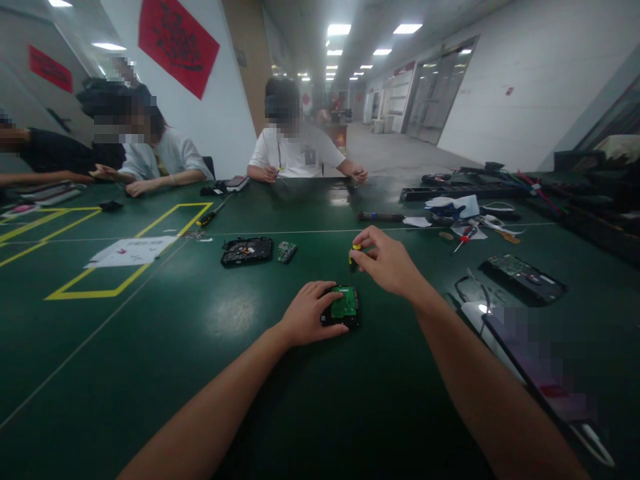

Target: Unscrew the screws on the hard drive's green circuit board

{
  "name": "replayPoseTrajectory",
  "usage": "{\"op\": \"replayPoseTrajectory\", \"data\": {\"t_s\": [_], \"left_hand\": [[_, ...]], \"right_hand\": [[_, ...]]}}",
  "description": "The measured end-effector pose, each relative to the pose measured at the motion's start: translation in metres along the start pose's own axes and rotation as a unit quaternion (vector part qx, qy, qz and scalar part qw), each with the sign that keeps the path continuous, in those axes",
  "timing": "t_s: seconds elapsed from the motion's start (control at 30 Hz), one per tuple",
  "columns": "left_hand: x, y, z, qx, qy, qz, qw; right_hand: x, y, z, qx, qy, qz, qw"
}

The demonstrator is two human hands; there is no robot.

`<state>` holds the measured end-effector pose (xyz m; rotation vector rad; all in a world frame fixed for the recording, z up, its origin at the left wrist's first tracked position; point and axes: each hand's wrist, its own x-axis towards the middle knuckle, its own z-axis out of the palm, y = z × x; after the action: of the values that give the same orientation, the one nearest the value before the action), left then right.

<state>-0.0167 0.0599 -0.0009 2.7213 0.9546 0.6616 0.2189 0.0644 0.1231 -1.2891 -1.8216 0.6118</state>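
A hard drive lies on the green table with its green circuit board facing up. My left hand grips it from the left, fingers over the far edge and board, thumb along the near edge. Above the drive's far right corner, my right hand pinches a small yellow and black screwdriver, which stands upright. Its shaft points down at the drive; whether the tip touches a screw is too small to tell. Beyond my left hand lie an opened black drive casing and a small loose circuit board.
To the right are another hard drive, a red-handled screwdriver, cables and a tablet-like device. At left, paper lies over yellow tape, near a yellow-black screwdriver. A person in white sits opposite; others sit at left.
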Motion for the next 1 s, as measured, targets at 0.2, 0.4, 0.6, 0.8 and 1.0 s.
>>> {"op": "replayPoseTrajectory", "data": {"t_s": [0.2, 0.4, 0.6, 0.8, 1.0], "left_hand": [[0.0, 0.0, 0.0, -0.005, 0.005, -0.001, 1.0], [0.001, 0.0, -0.001, -0.011, 0.009, -0.002, 1.0], [0.0, -0.003, 0.003, -0.007, 0.012, 0.002, 1.0], [0.0, -0.005, 0.005, -0.006, 0.019, 0.004, 1.0], [-0.001, -0.004, 0.004, 0.0, 0.017, 0.003, 1.0]], "right_hand": [[-0.001, -0.008, 0.008, -0.1, 0.038, -0.069, 0.992], [-0.003, -0.005, 0.018, -0.183, 0.088, -0.108, 0.973], [-0.012, 0.003, 0.023, -0.203, 0.112, -0.134, 0.963], [-0.019, 0.011, 0.034, -0.218, 0.128, -0.139, 0.957], [-0.016, 0.02, 0.039, -0.185, 0.121, -0.121, 0.968]]}}
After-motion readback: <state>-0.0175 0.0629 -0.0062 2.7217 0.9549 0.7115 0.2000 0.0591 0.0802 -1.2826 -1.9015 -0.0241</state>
